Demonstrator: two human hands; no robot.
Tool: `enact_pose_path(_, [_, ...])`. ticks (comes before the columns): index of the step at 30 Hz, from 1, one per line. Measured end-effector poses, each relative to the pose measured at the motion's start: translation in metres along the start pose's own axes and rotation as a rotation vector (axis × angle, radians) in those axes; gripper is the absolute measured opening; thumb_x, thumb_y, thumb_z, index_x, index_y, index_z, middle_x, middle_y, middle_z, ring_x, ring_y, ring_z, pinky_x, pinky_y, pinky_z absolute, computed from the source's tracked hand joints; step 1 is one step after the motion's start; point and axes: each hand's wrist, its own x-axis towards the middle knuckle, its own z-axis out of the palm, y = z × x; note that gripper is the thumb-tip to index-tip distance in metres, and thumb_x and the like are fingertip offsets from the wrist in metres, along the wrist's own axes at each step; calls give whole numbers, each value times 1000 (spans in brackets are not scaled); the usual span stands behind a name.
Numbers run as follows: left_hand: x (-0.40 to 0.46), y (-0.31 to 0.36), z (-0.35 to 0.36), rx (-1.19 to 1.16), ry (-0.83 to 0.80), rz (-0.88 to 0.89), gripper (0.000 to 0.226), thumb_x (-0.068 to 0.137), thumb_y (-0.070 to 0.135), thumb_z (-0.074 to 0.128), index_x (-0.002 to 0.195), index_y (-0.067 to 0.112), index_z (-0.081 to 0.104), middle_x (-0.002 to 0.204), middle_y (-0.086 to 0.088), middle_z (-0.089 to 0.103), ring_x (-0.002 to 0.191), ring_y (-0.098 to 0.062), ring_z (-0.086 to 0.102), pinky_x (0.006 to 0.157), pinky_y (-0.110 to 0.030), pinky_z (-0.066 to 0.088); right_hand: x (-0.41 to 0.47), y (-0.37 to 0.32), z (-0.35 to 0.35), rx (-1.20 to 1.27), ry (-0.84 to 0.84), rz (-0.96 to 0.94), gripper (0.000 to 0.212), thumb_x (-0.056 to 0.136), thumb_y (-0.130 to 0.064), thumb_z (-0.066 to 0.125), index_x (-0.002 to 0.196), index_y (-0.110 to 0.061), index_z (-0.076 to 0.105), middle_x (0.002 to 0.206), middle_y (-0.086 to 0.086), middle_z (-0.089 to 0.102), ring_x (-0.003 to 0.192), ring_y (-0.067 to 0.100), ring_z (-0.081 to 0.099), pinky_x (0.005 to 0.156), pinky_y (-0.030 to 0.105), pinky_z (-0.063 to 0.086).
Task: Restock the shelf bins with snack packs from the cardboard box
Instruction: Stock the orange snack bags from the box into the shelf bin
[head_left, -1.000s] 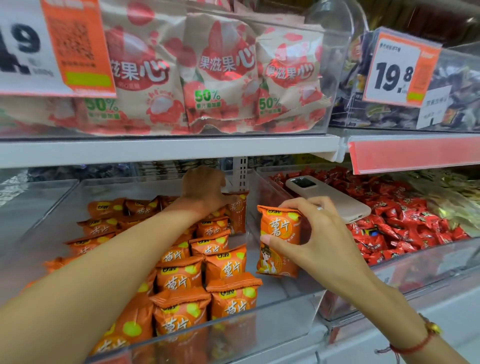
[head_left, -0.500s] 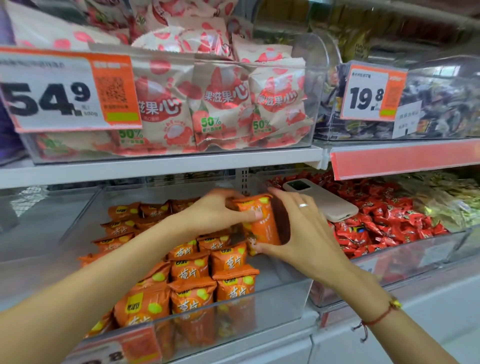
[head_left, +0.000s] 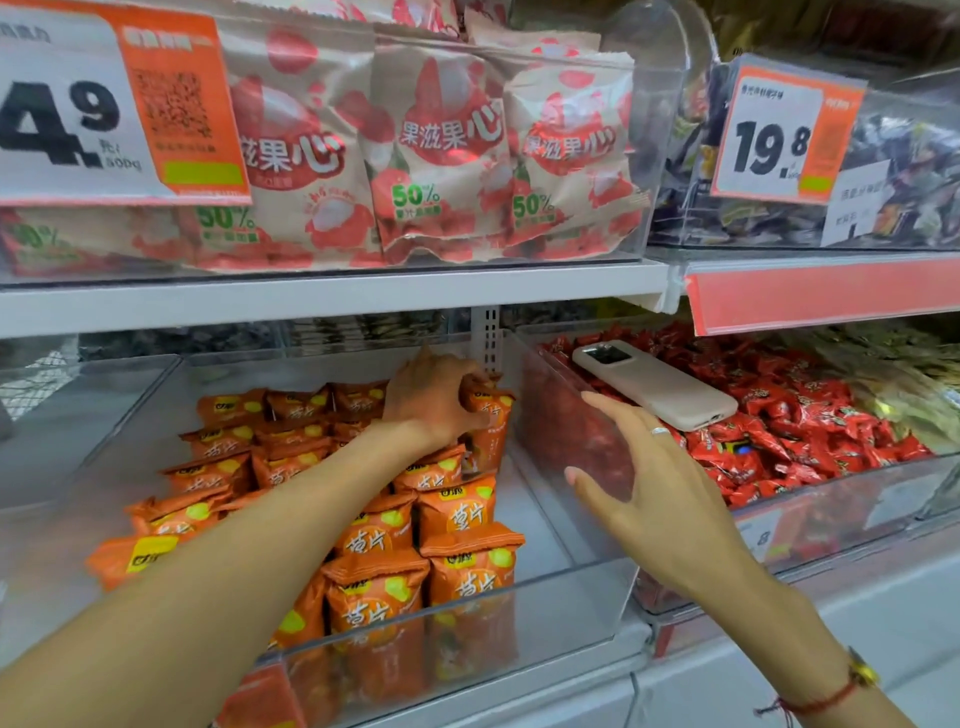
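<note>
A clear plastic shelf bin (head_left: 574, 613) on the lower shelf holds rows of orange snack packs (head_left: 470, 564). My left hand (head_left: 428, 397) reaches deep into the bin and grips one orange snack pack (head_left: 491, 423) upright at the back right of the rows. My right hand (head_left: 641, 486) hovers over the bin's right wall with fingers straight and spread, holding nothing. The cardboard box is out of view.
A phone in a beige case (head_left: 652, 384) lies on red candy packs (head_left: 810, 426) in the bin to the right. Above, a white shelf (head_left: 332, 299) carries a bin of large lychee snack bags (head_left: 441, 156) with price tags (head_left: 779, 132).
The orange pack passed from my right hand to my left hand, which carried it to the back of the bin. My right hand let go and drew back to the right.
</note>
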Motion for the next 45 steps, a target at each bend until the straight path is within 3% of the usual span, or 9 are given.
enact_pose_path(8, [3,-5,0,-7,-5,-102,37,72,54,73,100,32,66,115,6,66,113,-22,56,90,-33,43,0,-2,1,-5,9,11,60,87,-42,60,140,-43,32,138,-14,44,116,12,51,81,32,46])
enact_pose_path(17, [-6,-2,-11,-20,-157,-114,56,73,59,70,122,34,57,131,7,56,123,-22,49,97,-35,43,1,-5,-2,-46,-18,18,59,89,-38,58,141,-39,31,134,-8,48,112,18,53,79,32,45])
enact_pose_path(23, [-77,21,-64,-131,41,-110,31,88,38,60,118,34,61,121,10,64,114,-15,56,89,-29,45,1,-19,-21,-347,-32,-53,55,88,-34,60,139,-21,45,130,4,51,112,26,54,77,32,47])
enact_pose_path(26, [-142,35,-99,-99,158,-27,25,88,39,58,113,36,62,113,16,65,109,-10,56,80,-28,43,-20,-46,-39,-292,-33,-139,42,86,-30,63,127,-22,55,126,-1,54,110,22,55,76,33,49])
enact_pose_path(30, [-232,33,-137,-20,200,34,26,88,41,58,113,35,63,112,15,64,108,-12,56,78,-31,43,-66,-89,-59,-148,-240,-237,33,87,-30,62,120,-31,56,111,-16,56,92,7,54,74,32,49])
enact_pose_path(35, [-332,12,-146,-104,116,-216,19,87,44,59,105,40,64,88,23,59,86,-5,58,67,-27,38,-111,-135,-39,-154,-746,-238,18,89,-32,58,107,-32,64,86,-18,59,84,6,58,76,27,47])
enact_pose_path(39, [-405,-25,-115,-285,30,-436,14,82,47,61,93,40,66,83,31,63,82,6,60,77,-27,50,-148,-152,13,-202,-972,-215,22,90,-35,55,111,-30,63,94,-14,62,90,10,55,78,23,42])
enact_pose_path(42, [-461,-48,-94,-423,101,-616,13,83,23,70,87,35,69,79,22,65,87,-3,64,73,-20,45,-185,-156,52,-190,-1020,-142,26,90,-32,54,114,-26,63,114,-4,65,108,18,57,80,22,39])
enact_pose_path(45, [-509,-66,-78,-317,121,-745,18,82,20,71,93,34,69,97,19,62,96,-13,61,72,-28,41,-225,-160,82,-146,-1047,-91,28,92,-29,52,116,-23,63,118,-3,64,113,17,56,79,22,37])
